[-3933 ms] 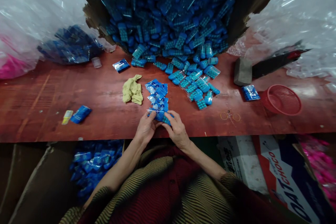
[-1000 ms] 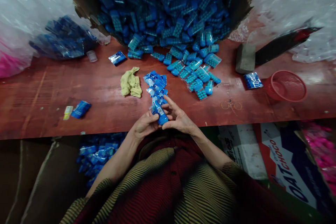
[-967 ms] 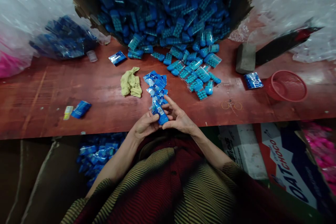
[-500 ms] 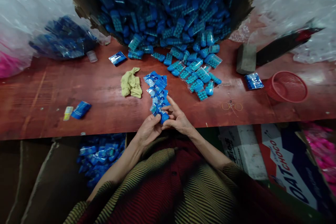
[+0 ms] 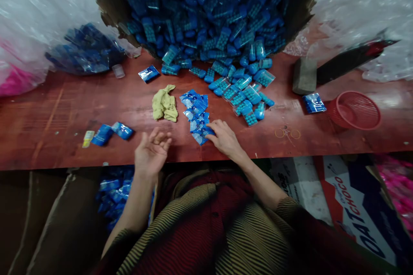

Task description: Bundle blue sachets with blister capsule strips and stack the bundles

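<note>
My left hand [image 5: 151, 150] is raised over the table's front edge, palm up, fingers loosely curled and apart, with nothing in it. To its left, a blue packet [image 5: 122, 130] lies against another blue packet [image 5: 102, 135]. My right hand [image 5: 226, 139] rests at the right edge of a row of overlapping flat blue printed wrappers [image 5: 195, 109]. Its thumb and fingertips touch the lowest wrappers, with a gap between thumb and forefinger. A crumpled yellow-green cloth [image 5: 164, 104] lies just left of the wrappers.
Small clear containers of blue balls [image 5: 247, 94] spill from a torn cardboard box [image 5: 111, 13] onto the red table [image 5: 64, 107]. At right are a stone block [image 5: 304, 76], a blue packet [image 5: 314, 103] and a red basket [image 5: 355, 110]. Plastic bags [image 5: 26, 8] stand at left.
Both hands held a small blue-capped item over the wrappers. They have parted: my left hand moved left and is empty, and a second blue packet now lies at left.
</note>
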